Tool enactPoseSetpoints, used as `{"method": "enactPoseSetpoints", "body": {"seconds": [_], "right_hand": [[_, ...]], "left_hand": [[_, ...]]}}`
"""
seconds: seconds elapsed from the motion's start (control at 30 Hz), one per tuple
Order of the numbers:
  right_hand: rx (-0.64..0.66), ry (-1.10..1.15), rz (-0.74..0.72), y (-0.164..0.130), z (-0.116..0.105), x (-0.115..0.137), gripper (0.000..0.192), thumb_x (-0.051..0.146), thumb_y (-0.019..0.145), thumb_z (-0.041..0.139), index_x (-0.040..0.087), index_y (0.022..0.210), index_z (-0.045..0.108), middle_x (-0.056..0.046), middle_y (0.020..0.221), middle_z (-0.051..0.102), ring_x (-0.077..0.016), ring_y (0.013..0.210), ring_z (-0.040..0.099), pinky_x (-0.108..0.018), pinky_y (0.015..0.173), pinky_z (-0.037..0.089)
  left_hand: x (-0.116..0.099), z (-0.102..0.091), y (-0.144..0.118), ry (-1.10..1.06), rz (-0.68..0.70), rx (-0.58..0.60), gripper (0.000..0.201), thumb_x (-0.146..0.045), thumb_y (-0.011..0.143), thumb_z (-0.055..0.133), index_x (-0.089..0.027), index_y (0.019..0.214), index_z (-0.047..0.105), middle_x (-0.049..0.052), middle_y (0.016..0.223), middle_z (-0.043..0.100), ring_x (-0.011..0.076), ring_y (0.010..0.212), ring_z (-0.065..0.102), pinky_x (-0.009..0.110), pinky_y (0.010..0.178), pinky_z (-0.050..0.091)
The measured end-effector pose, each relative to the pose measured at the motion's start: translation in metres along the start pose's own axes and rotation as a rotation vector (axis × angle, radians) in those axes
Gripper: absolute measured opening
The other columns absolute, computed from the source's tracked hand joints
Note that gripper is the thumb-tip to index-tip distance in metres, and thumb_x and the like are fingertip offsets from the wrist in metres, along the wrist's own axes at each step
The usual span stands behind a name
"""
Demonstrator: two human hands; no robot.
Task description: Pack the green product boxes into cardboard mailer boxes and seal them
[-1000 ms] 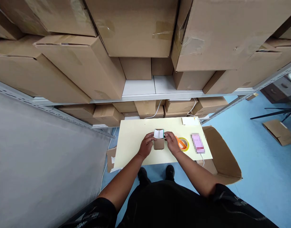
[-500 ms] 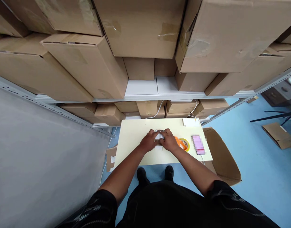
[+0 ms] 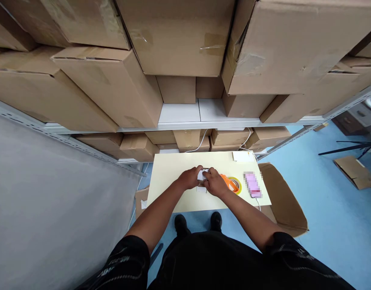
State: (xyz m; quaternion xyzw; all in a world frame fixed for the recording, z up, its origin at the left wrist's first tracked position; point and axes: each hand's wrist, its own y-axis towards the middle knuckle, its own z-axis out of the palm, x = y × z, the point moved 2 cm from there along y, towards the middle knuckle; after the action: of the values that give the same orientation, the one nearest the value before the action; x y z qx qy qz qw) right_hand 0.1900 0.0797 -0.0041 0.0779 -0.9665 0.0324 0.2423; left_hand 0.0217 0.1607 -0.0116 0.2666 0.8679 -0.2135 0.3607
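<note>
A small box (image 3: 200, 176) with white on top and brown cardboard at its edges lies between my two hands on the cream table (image 3: 170, 165). My left hand (image 3: 189, 178) grips its left side, thumb and fingers curled against it. From the right, my right hand (image 3: 215, 183) closes on the same box, with fingertips over its white top. A white flap or piece (image 3: 201, 189) shows just below the box. Beside my right hand lies an orange tape dispenser (image 3: 230, 183) with a yellow-rimmed roll. My fingers hide much of the box.
At the table's right lies a pink, pixelated phone-like thing (image 3: 252, 185) with a white cable. A white flat piece (image 3: 242, 156) is at the back. An open carton (image 3: 284, 201) stands to the right. Shelves with cardboard boxes (image 3: 179, 40) rise in front; a grey wall (image 3: 61, 193) is at left.
My right fingers have shifted across the white top of the box. My left hand has moved slightly left, and the view has tilted a little.
</note>
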Motion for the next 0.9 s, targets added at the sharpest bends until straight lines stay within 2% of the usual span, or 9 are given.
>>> {"method": "enactPoseSetpoints", "body": {"seconds": [0.07, 0.17, 0.33, 0.43, 0.57, 0.63, 0.7, 0.83, 0.9], "right_hand": [[-0.030, 0.019, 0.023, 0.000, -0.001, -0.001, 0.032, 0.022, 0.092, 0.058, 0.023, 0.124, 0.062, -0.009, 0.115, 0.050, -0.0249, 0.099, 0.053, -0.037, 0.083, 0.051], [-0.116, 0.084, 0.099, 0.000, 0.000, -0.006, 0.026, 0.029, 0.094, 0.058, 0.021, 0.119, 0.060, -0.008, 0.114, 0.050, -0.0230, 0.090, 0.055, -0.037, 0.079, 0.051], [-0.230, 0.163, 0.188, -0.004, 0.006, -0.017, 0.013, 0.023, 0.092, 0.055, 0.022, 0.103, 0.060, -0.006, 0.105, 0.051, -0.0216, 0.085, 0.055, -0.035, 0.077, 0.050], [-0.259, 0.072, 0.191, -0.007, 0.002, -0.015, 0.018, 0.025, 0.091, 0.058, 0.021, 0.107, 0.065, -0.010, 0.109, 0.054, -0.0270, 0.098, 0.054, -0.041, 0.087, 0.050], [-0.268, -0.086, 0.129, -0.006, -0.009, -0.007, 0.032, 0.039, 0.089, 0.070, 0.022, 0.117, 0.070, -0.016, 0.128, 0.055, -0.0369, 0.122, 0.045, -0.053, 0.107, 0.039], [-0.236, -0.126, 0.087, -0.003, -0.013, -0.005, 0.035, 0.042, 0.089, 0.072, 0.022, 0.118, 0.072, -0.016, 0.135, 0.055, -0.0379, 0.125, 0.043, -0.055, 0.109, 0.035], [-0.163, -0.129, 0.071, 0.003, -0.015, -0.005, 0.033, 0.046, 0.090, 0.072, 0.024, 0.114, 0.075, -0.016, 0.128, 0.059, -0.0371, 0.120, 0.045, -0.055, 0.107, 0.035], [0.010, -0.091, 0.150, 0.019, -0.020, -0.006, 0.035, 0.056, 0.083, 0.078, 0.023, 0.096, 0.079, -0.016, 0.104, 0.061, -0.0375, 0.111, 0.049, -0.054, 0.100, 0.036], [0.090, -0.124, 0.174, 0.028, -0.025, -0.001, 0.041, 0.061, 0.079, 0.079, 0.022, 0.092, 0.079, -0.017, 0.102, 0.061, -0.0378, 0.111, 0.049, -0.053, 0.098, 0.036]], "left_hand": [[-0.003, -0.001, -0.004, 0.017, -0.004, 0.001, 0.058, -0.030, 0.065, 0.087, -0.030, 0.117, 0.060, 0.008, 0.112, 0.073, 0.0305, 0.094, 0.073, 0.034, 0.076, 0.052], [-0.007, -0.005, -0.011, 0.004, -0.031, -0.027, 0.057, -0.033, 0.069, 0.083, -0.030, 0.118, 0.057, 0.003, 0.099, 0.073, 0.0265, 0.084, 0.072, 0.032, 0.073, 0.051], [0.003, -0.007, -0.019, -0.160, -0.101, -0.173, 0.034, -0.037, 0.083, 0.071, -0.029, 0.113, 0.057, -0.002, 0.082, 0.069, 0.0216, 0.070, 0.067, 0.032, 0.070, 0.050], [0.012, 0.003, -0.023, -0.296, -0.113, -0.192, 0.035, -0.037, 0.086, 0.070, -0.029, 0.118, 0.060, 0.001, 0.097, 0.074, 0.0215, 0.078, 0.071, 0.032, 0.075, 0.053], [0.016, 0.018, -0.029, -0.385, -0.044, -0.222, 0.039, -0.039, 0.089, 0.068, -0.029, 0.127, 0.065, 0.007, 0.126, 0.073, 0.0259, 0.107, 0.073, 0.039, 0.095, 0.056], [0.015, 0.024, -0.032, -0.390, -0.007, -0.263, 0.040, -0.038, 0.091, 0.065, -0.028, 0.130, 0.066, 0.008, 0.135, 0.069, 0.0279, 0.126, 0.066, 0.043, 0.109, 0.050], [0.013, 0.028, -0.034, -0.381, 0.003, -0.279, 0.045, -0.036, 0.089, 0.068, -0.026, 0.133, 0.066, 0.010, 0.142, 0.065, 0.0294, 0.136, 0.059, 0.046, 0.117, 0.043], [0.008, 0.031, -0.035, -0.301, -0.026, -0.218, 0.076, -0.030, 0.067, 0.086, -0.024, 0.139, 0.061, 0.014, 0.145, 0.062, 0.0358, 0.133, 0.060, 0.048, 0.113, 0.046], [0.005, 0.031, -0.035, -0.220, -0.067, -0.178, 0.081, -0.029, 0.066, 0.087, -0.024, 0.142, 0.058, 0.014, 0.140, 0.064, 0.0364, 0.127, 0.063, 0.047, 0.107, 0.050]]}}
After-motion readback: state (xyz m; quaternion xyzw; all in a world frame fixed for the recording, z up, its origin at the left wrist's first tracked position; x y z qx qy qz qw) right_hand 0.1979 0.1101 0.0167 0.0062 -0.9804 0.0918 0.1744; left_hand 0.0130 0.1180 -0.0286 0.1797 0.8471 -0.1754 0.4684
